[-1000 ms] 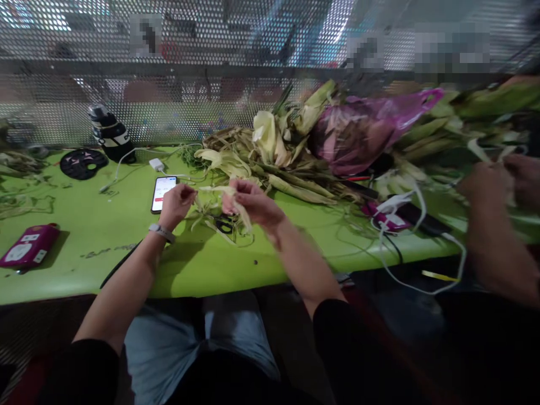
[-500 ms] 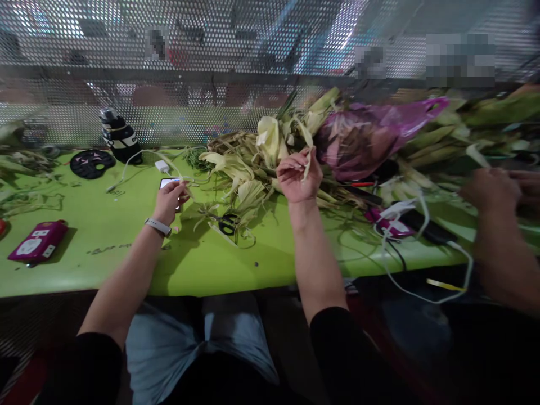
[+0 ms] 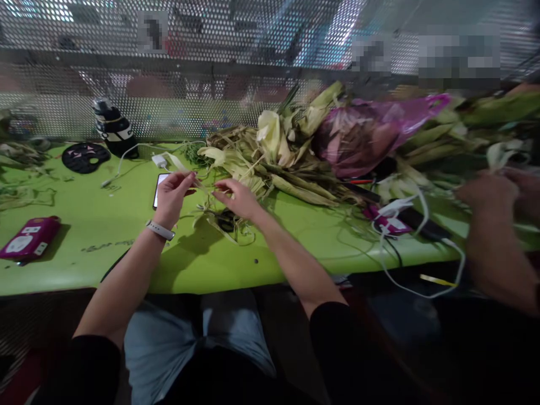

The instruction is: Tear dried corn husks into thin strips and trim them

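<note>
Pinching a thin pale-green corn-husk strip (image 3: 202, 188), the left hand (image 3: 171, 198) and right hand (image 3: 237, 201) have fingertips closed on it above the lime-green table (image 3: 105, 230).

Both forearms reach forward, bare below black sleeves (image 3: 341, 349) that end at the elbows. The left hand (image 3: 171, 194) is raised with its palm turned inward, thumb and fingertips pinched together; a pale watch band (image 3: 160, 229) circles its wrist. The right hand (image 3: 237, 199) sits lower, back up, fingers pointing toward the left hand and pinched at the tips. The hands are near each other, not touching.
</note>
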`<state>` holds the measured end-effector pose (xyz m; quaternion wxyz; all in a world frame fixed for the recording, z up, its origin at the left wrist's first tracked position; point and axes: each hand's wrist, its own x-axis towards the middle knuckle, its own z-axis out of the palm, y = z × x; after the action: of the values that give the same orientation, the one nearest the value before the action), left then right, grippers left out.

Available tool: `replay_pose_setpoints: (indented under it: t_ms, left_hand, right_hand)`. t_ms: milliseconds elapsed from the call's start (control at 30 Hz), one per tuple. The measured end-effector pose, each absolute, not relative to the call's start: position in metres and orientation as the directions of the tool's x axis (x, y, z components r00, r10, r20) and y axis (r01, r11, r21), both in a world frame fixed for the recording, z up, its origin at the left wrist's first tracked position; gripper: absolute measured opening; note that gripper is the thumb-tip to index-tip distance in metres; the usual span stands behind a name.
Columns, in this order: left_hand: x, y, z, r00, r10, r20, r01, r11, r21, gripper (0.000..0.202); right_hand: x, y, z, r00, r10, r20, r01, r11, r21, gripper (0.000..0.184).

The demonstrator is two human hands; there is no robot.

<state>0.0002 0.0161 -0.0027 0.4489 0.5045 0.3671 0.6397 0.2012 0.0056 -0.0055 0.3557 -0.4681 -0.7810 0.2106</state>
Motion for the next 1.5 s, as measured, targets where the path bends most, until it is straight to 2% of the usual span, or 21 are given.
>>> replay_pose_setpoints:
  t_ms: [67, 133, 200, 300, 400, 467, 633, 800, 867, 900, 967, 1033, 1100, 1167, 1233, 1333, 1500]
  left_hand:
    - [-0.007, 0.019, 0.005, -0.176, 0.918, 0.356, -0.219, -0.389, 0.895, 0.023]
    - [-0.02, 0.025, 0.014, -0.328, 0.866, 0.378, -0.273, -0.469, 0.84, 0.017]
    - [-0.034, 0.031, 0.023, -0.475, 0.813, 0.336, -0.359, -0.528, 0.769, 0.011]
    - [-0.046, 0.036, 0.027, -0.483, 0.841, 0.242, -0.457, -0.478, 0.75, 0.006]
    - [-0.042, 0.036, 0.02, -0.407, 0.891, 0.201, -0.483, -0.397, 0.781, 0.013]
    - [-0.035, 0.035, 0.014, -0.352, 0.908, 0.228, -0.423, -0.372, 0.826, 0.018]
    - [-0.029, 0.03, 0.009, -0.279, 0.928, 0.248, -0.298, -0.33, 0.896, 0.016]
    - [-0.028, 0.027, 0.008, -0.204, 0.938, 0.281, -0.28, -0.331, 0.901, 0.013]
    - [-0.026, 0.026, 0.007, -0.165, 0.944, 0.284, -0.286, -0.322, 0.903, 0.015]
    - [-0.025, 0.025, 0.007, -0.142, 0.95, 0.279, -0.285, -0.31, 0.907, 0.015]
    - [-0.023, 0.022, 0.008, -0.092, 0.957, 0.273, -0.27, -0.288, 0.919, 0.018]
    - [-0.021, 0.019, 0.008, -0.034, 0.958, 0.286, -0.242, -0.285, 0.927, 0.021]
    - [-0.019, 0.017, 0.007, 0.029, 0.95, 0.31, -0.209, -0.297, 0.932, 0.022]
    - [-0.019, 0.016, 0.005, 0.066, 0.939, 0.339, -0.168, -0.324, 0.931, 0.021]
    - [-0.019, 0.016, 0.003, 0.073, 0.929, 0.363, -0.142, -0.35, 0.926, 0.021]
    - [-0.019, 0.017, 0.003, 0.114, 0.922, 0.371, -0.164, -0.351, 0.922, 0.024]
    - [-0.018, 0.013, 0.008, 0.181, 0.91, 0.373, -0.212, -0.334, 0.918, 0.027]
  right_hand:
    - [0.199, 0.001, -0.003, -0.394, 0.874, 0.284, 0.672, 0.484, -0.56, 0.028]
    - [0.204, -0.002, -0.001, -0.431, 0.897, 0.097, 0.777, 0.424, -0.465, 0.024]
    - [0.208, -0.004, 0.002, -0.437, 0.894, -0.102, 0.862, 0.384, -0.329, 0.022]
    - [0.207, -0.007, 0.004, -0.399, 0.889, -0.224, 0.916, 0.373, -0.149, 0.028]
    - [0.198, -0.01, 0.004, -0.358, 0.906, -0.228, 0.933, 0.354, -0.056, 0.025]
    - [0.195, -0.011, 0.003, -0.343, 0.915, -0.213, 0.938, 0.347, -0.021, 0.022]
    - [0.204, -0.012, 0.004, -0.309, 0.933, -0.184, 0.947, 0.32, 0.036, 0.019]
    - [0.233, -0.016, 0.015, -0.188, 0.981, -0.053, 0.979, 0.192, 0.07, 0.016]
    - [0.253, -0.017, 0.02, -0.147, 0.989, -0.018, 0.989, 0.147, -0.006, 0.013]
    - [0.265, -0.017, 0.023, -0.136, 0.99, -0.031, 0.987, 0.133, -0.087, 0.013]
    - [0.287, -0.015, 0.026, -0.19, 0.978, -0.082, 0.931, 0.153, -0.332, 0.016]
    - [0.304, -0.01, 0.026, -0.175, 0.984, -0.015, 0.81, 0.136, -0.57, 0.028]
    - [0.31, -0.004, 0.025, -0.097, 0.989, 0.108, 0.657, 0.145, -0.739, 0.043]
    - [0.304, 0.002, 0.023, -0.055, 0.987, 0.15, 0.45, 0.158, -0.879, 0.048]
    - [0.291, 0.004, 0.021, -0.111, 0.987, 0.119, 0.297, 0.148, -0.943, 0.049]
    - [0.27, 0.004, 0.019, -0.284, 0.958, 0.028, 0.198, 0.087, -0.976, 0.049]
    - [0.249, 0.0, 0.016, -0.598, 0.801, -0.034, 0.209, 0.115, -0.971, 0.052]
